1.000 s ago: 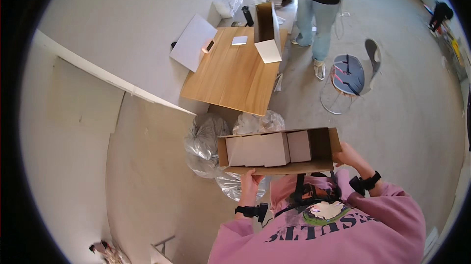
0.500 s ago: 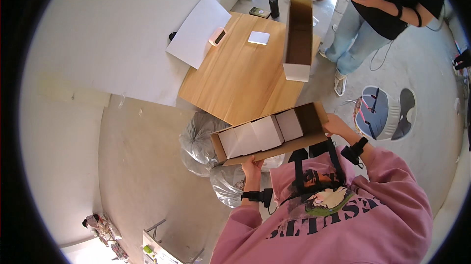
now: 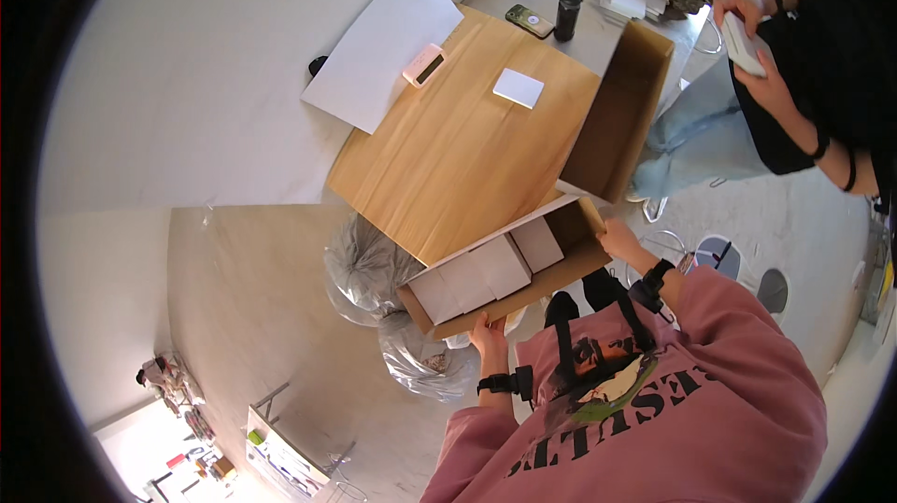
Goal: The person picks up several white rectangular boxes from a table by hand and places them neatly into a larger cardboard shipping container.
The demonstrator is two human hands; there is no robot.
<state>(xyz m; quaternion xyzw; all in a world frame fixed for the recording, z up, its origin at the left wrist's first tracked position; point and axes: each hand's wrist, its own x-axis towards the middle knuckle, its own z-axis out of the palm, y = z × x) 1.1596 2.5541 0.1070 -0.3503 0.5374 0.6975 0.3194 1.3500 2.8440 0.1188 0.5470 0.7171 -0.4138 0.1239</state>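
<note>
A long open cardboard box is held level in front of my body, its far side against or just over the near edge of the wooden table. Several white boxes stand in a row inside it, and its right end is bare. My left hand grips the near side from below, close to the left end. Around the right end is my right hand, its fingers partly hidden by the cardboard. A second long cardboard box, open and with nothing visible inside, rests along the table's right side.
On the wooden table lie a flat white box and a pink clock by a white board. A phone and black bottle stand behind. A co-worker's hands hold a white box. Plastic bags sit below.
My view has turned and come nearer the table, so the table and co-worker look larger. The held box has moved closer to the table; both hands keep their grip on it.
</note>
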